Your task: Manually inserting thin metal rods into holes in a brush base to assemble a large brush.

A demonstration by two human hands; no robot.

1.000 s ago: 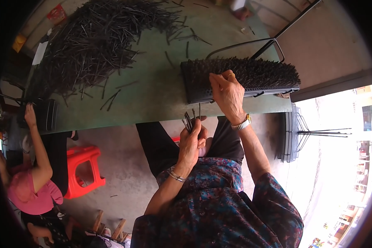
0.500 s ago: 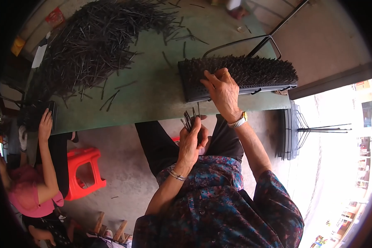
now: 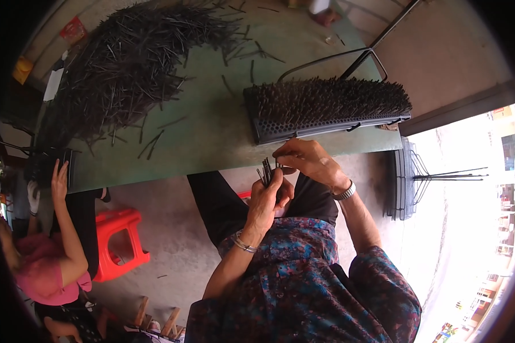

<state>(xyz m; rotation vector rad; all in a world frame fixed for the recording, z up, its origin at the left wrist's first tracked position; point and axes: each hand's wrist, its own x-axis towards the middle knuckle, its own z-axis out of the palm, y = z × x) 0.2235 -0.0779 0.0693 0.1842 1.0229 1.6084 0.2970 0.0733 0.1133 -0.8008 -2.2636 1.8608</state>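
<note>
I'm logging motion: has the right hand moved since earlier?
Yes, toward the wearer: the right hand went from over the perforated panel to the near edge of the green table.

Between the pile of dark strips [image 3: 126,66] and the bristly block [image 3: 332,103], the surface [image 3: 209,123] offers an open lane, broken only by loose strips [image 3: 252,72]. Ahead of the right grip [image 3: 312,161] the block bars the way, a rod frame [image 3: 357,63] behind it.

The hands [image 3: 262,201] meet beside the green table [image 3: 206,126], the left holding several thin dark strips [image 3: 267,170].
</note>
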